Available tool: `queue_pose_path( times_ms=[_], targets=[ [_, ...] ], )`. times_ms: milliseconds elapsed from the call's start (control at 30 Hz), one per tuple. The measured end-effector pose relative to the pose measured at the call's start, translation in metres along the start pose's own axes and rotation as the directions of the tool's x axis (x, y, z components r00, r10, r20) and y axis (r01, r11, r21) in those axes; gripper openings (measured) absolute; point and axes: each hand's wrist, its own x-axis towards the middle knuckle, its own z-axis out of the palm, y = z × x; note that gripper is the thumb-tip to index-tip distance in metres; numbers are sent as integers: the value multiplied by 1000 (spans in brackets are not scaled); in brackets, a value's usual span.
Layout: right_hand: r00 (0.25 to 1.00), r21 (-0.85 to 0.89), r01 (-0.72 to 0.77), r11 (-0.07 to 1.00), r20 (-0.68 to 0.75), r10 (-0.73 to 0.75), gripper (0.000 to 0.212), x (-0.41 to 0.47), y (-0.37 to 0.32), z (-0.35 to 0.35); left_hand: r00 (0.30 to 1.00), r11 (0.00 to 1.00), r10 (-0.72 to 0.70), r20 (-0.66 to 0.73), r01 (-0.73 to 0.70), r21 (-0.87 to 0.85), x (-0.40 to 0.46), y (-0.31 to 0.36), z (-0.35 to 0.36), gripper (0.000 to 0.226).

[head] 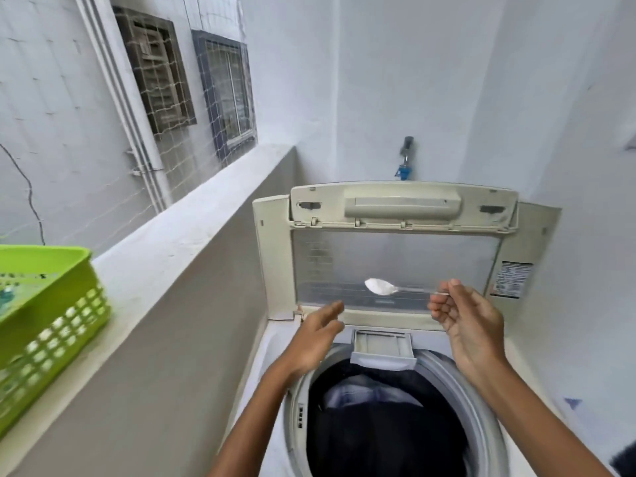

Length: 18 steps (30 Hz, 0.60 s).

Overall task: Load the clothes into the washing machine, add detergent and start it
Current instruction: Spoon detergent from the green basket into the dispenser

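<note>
Top-loading washing machine [272, 342] at centre, lid [395, 242] raised upright at far side. Dark clothes [385, 432] lie inside drum. Detergent drawer [382, 347] pulled out at drum's far rim. Right hand [464, 318] pinches handle of spoon [382, 287] heaped with white powder, bowl held above drawer. Left hand [316, 335] hovers near drawer's left, fingers extended, holding nothing. Green basket [44, 318] sits on ledge [165, 249], left.

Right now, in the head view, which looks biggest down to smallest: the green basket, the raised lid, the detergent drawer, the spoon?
1. Raised lid
2. Green basket, cut off and nearer, so unsure
3. Detergent drawer
4. Spoon
</note>
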Motion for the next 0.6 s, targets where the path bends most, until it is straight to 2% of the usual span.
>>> queue_pose_path(
  times_ms=[67,167,233,300,600],
  targets=[
    [999,-11,-29,1000,-34,28,45,4,15,-11,997,997,-69,45,70,-24,11,-11,12,49],
    [996,-30,-57,998,-77,55,28,8,40,-27,986,989,-145,81,145,14,21,-28,29,50],
    [990,-64,-78,995,-122,70,19,9,59,-39,983,986,-163,90,164,-9,28,-40,37,41],
    [982,-88,-112,990,-161,97,19,9,76,-50,977,981,-187,101,191,-26,32,-48,44,37],
    [921,-33,-256,966,-311,234,15,9,132,-79,934,954,-289,211,300,-20,42,-90,67,50]
  ],
)
